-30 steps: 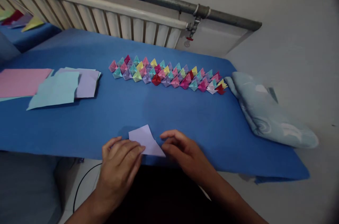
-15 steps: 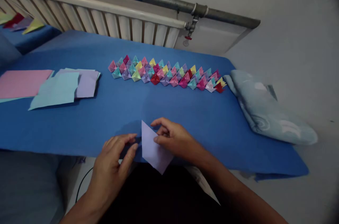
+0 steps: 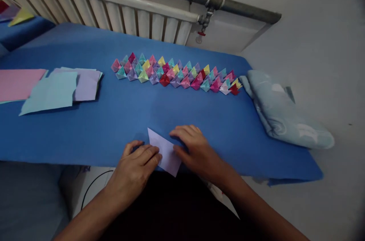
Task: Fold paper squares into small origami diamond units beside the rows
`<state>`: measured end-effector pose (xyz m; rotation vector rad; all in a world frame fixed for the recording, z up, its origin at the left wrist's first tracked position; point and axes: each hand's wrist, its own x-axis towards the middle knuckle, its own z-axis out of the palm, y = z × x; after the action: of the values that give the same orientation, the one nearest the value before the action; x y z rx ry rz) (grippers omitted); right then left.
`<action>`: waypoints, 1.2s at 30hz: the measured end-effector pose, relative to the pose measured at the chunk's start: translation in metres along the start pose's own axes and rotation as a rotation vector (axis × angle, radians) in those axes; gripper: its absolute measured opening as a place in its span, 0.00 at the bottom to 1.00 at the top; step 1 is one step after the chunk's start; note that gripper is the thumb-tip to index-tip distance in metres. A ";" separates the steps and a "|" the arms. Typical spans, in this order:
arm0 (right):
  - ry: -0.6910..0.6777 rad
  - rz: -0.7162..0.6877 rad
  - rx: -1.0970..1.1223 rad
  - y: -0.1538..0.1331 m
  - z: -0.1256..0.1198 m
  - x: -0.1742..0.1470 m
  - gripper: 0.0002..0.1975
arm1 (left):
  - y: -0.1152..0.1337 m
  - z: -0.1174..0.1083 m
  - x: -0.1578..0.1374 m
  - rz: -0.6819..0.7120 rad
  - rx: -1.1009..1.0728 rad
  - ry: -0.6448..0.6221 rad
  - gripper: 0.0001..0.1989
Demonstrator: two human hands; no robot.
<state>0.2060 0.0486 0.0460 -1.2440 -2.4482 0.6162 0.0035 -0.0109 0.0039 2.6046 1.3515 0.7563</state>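
Note:
A folded lilac sheet of paper (image 3: 162, 148) lies at the front edge of the blue-covered table, one corner pointing away from me. My left hand (image 3: 137, 165) has its fingers and thumb closed at the paper's left edge. On the other side, my right hand (image 3: 196, 149) is at the right edge, its thumb by the paper and its fingers spread apart above it. Farther back stand rows of small folded paper pieces (image 3: 164, 80) in pink, red, yellow, teal and purple.
Loose sheets lie at the left: pink (image 3: 19, 83), light blue (image 3: 51, 91) and a lilac stack (image 3: 87, 84). A rolled light-blue blanket (image 3: 282, 115) rests at the right end of the blue table cover (image 3: 119, 119). Behind are a radiator (image 3: 114, 16) and a pipe with a valve (image 3: 205, 20).
My left hand has moved right onto the paper's left edge. The paper has turned and come down flatter on the table. The view has shifted slightly.

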 end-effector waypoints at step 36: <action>0.185 0.161 0.120 0.020 0.020 -0.036 0.03 | 0.021 0.010 0.010 -0.225 0.042 0.073 0.09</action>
<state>0.2307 0.0246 0.0151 -1.3918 -2.1444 0.6490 0.0282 -0.0146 0.0059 2.4197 1.6622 0.8019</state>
